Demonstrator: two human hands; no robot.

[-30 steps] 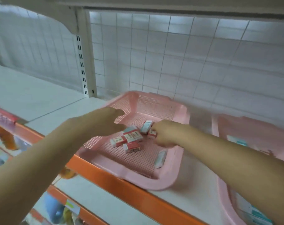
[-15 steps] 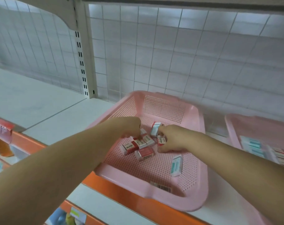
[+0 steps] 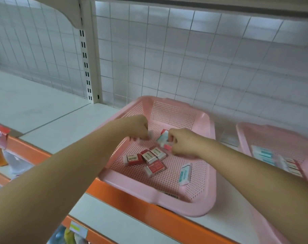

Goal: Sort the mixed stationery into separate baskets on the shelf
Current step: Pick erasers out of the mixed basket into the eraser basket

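Note:
A pink perforated basket (image 3: 210,155) sits on the white shelf. Inside lie several red-and-white erasers (image 3: 148,158) in a loose cluster and one teal-and-white eraser (image 3: 185,174) nearer the right wall. My left hand (image 3: 138,128) hovers over the basket's far left part, fingers closed on a small whitish eraser that is blurred. My right hand (image 3: 182,141) is in the middle of the basket, fingers pinched on a teal-and-white eraser (image 3: 163,138) and a red one (image 3: 167,147).
A second pink basket (image 3: 244,138) at the right holds teal erasers (image 3: 264,155) and red ones in rows. A wire grid back panel (image 3: 185,59) and a slotted upright post (image 3: 86,64) stand behind. The orange shelf edge (image 3: 125,201) runs along the front, with lower shelves below.
Both hands have lifted slightly off the eraser pile. My left hand has closed on a small eraser and my right hand has gathered two. The view has shifted left and closer.

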